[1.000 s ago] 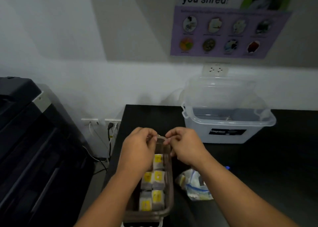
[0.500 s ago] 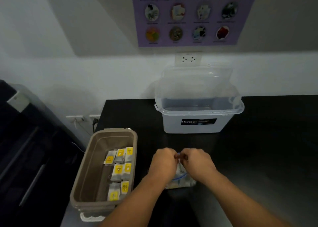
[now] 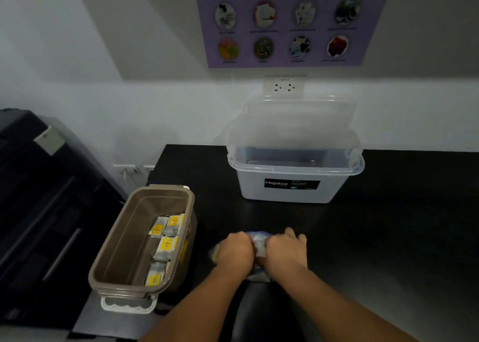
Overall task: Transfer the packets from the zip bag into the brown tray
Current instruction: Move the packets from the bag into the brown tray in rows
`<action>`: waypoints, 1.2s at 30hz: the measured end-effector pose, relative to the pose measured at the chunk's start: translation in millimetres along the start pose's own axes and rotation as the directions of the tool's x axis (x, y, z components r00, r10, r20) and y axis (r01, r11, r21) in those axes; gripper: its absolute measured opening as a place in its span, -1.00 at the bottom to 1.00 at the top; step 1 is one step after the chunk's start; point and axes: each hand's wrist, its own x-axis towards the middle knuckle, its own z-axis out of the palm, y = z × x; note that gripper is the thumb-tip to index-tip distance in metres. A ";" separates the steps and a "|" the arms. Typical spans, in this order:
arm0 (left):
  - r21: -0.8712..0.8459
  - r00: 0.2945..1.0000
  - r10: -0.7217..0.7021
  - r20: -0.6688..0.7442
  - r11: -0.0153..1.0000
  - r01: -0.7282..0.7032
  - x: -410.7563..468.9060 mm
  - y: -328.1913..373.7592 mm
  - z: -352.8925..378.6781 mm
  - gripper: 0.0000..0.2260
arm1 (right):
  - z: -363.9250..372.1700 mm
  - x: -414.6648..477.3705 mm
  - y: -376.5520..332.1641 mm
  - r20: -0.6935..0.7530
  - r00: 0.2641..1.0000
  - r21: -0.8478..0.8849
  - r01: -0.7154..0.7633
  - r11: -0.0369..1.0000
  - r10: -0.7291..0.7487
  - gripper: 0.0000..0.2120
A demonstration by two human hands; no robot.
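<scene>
Right of the brown tray (image 3: 119, 240), the left hand (image 3: 237, 251) and right hand (image 3: 285, 249) both grip the zip bag (image 3: 258, 248); next, likely drawing out another packet.

the view is dim and slightly grainy, lit softly from overhead. above the clear box (image 3: 293, 191) a broad grey shadow covers the wall (image 3: 64, 56), its edge slanting up to the box's left; just behind the box the wall is paler. the black surface (image 3: 388, 225) shows a dull sheen right of the box. in front of the box the left hand (image 3: 237, 251), the right hand (image 3: 285, 248) and the zip bag (image 3: 260, 247) are motion-blurred. the small print on the poster (image 3: 285, 25) is unreadable. straight lines bow far left of the box.
</scene>
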 end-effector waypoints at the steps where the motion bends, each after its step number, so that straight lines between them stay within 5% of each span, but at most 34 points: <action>1: 0.017 1.000 -0.010 -0.008 1.000 0.010 -1.8 0.8 -0.5 -0.66 | -0.1 0.5 0.5 -0.008 1.000 -0.006 0.002 1.000 -0.002 -0.50; 5: 0.027 0.994 0.040 -0.105 0.999 -0.037 -0.6 0.0 5.2 -0.72 | -1.7 0.5 5.4 -0.041 0.999 0.039 -0.003 0.999 0.004 -0.65; 11: 0.049 0.989 0.027 -0.147 0.999 -0.020 -4.9 9.9 7.7 -0.70 | -0.6 1.9 25.8 -0.046 0.998 0.427 -0.026 0.904 0.050 -0.82; 18: 0.086 0.991 0.023 -0.130 0.996 -0.012 -10.1 16.1 10.9 -0.67 | 2.8 6.6 51.1 -0.054 0.991 0.902 -0.005 0.431 0.125 -0.85; 28: 0.098 0.973 0.039 -0.228 0.995 -0.017 -16.9 20.9 19.9 -0.67 | 1.4 10.9 59.6 -0.033 0.993 0.985 0.013 0.174 0.114 -0.82; 31: -0.019 0.967 0.054 -0.247 0.998 -0.061 -19.8 17.6 12.8 -0.67 | 0.3 11.3 58.0 -0.043 0.993 0.989 0.027 0.146 0.110 -0.81; 36: -0.260 0.941 0.210 -0.265 0.924 -0.279 -14.6 -1.6 -8.5 -0.94 | -1.7 15.2 51.2 -0.069 0.990 0.995 0.059 0.084 0.120 -0.84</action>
